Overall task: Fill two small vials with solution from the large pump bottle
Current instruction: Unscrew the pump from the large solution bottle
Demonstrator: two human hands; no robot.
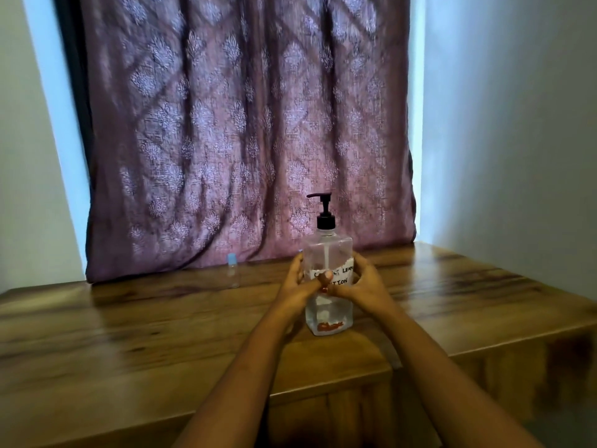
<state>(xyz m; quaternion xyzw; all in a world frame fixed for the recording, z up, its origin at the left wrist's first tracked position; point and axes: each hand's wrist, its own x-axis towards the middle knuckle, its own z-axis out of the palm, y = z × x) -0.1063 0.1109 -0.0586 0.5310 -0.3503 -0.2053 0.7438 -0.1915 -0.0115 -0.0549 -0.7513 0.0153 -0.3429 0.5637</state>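
Wooden table (129, 334): pump bottle (328, 250) upright, long axis vertical, spout leftward.

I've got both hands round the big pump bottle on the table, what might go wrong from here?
1. Your left hand and right hand both grip the pump bottle, so neither steadies the vial; it looks light and may tip.
2. The vial stands capped, apart to the left; pumping before it sits open under the nozzle would likely wet the table.
3. Its neck looks narrow, so a hard pump may overshoot.
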